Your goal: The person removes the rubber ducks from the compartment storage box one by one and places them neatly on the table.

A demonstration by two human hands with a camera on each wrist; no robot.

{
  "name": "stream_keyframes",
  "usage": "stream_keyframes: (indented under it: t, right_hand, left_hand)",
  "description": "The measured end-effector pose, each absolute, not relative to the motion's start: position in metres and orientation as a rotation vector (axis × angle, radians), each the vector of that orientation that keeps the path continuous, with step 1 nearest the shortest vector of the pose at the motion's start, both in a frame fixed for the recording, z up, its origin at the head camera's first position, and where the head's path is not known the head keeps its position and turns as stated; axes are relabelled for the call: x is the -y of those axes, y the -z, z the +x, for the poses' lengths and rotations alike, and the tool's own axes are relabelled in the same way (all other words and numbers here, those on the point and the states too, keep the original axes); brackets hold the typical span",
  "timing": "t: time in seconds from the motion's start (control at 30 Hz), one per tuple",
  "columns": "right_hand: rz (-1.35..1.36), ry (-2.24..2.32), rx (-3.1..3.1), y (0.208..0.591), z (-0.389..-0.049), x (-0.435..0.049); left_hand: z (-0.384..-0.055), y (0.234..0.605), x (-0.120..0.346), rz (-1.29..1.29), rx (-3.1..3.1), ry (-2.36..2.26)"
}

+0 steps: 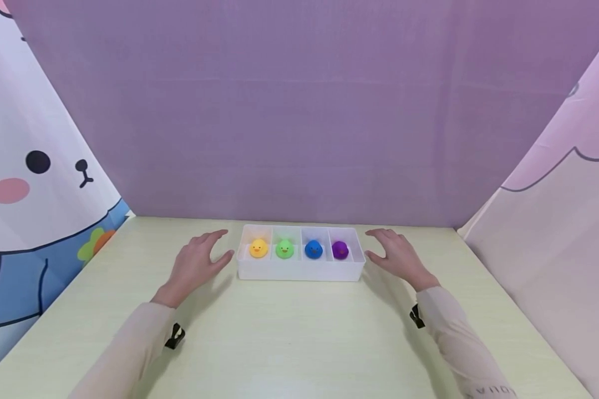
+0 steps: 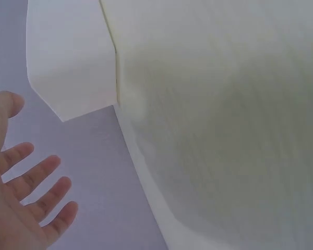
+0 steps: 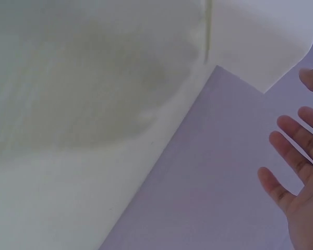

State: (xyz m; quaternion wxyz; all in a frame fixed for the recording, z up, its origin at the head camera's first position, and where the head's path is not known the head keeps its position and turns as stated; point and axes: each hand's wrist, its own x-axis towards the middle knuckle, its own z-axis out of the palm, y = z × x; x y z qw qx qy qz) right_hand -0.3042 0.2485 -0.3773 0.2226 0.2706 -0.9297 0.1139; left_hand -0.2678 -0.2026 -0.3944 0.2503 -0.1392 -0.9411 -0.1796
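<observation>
A white box (image 1: pixel 299 271) with a row of compartments sits near the back of the table. In its compartments, from left to right, are a yellow duck toy (image 1: pixel 258 248), a green one (image 1: pixel 284 249), a blue one (image 1: pixel 313 249) and a purple one (image 1: pixel 340 250). Just off the box's left end is my left hand (image 1: pixel 194 265), thumb and fingers spread apart with nothing between them. My right hand (image 1: pixel 398 256) mirrors it at the right end, its fingers likewise spread. Both wrist views show the box's outer wall (image 2: pixel 75 67) beside spread fingers.
The pale wooden table (image 1: pixel 294 338) ends at a purple cloth backdrop (image 1: pixel 299 122) just behind the box. Printed cartoon curtains stand along the left (image 1: pixel 35 221) and right (image 1: pixel 554 255) sides. Each sleeve has a black clip (image 1: pixel 175 336) near the wrist.
</observation>
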Motion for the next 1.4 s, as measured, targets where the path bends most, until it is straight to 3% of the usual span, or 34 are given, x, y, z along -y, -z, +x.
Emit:
stream_keyframes:
  t: [1.4]
  right_hand:
    - [0.874, -0.306, 2.768, 0.383, -0.344, -0.202]
  left_hand:
    - [-0.293, 0.401, 0.175, -0.42, 2.711, 0.654]
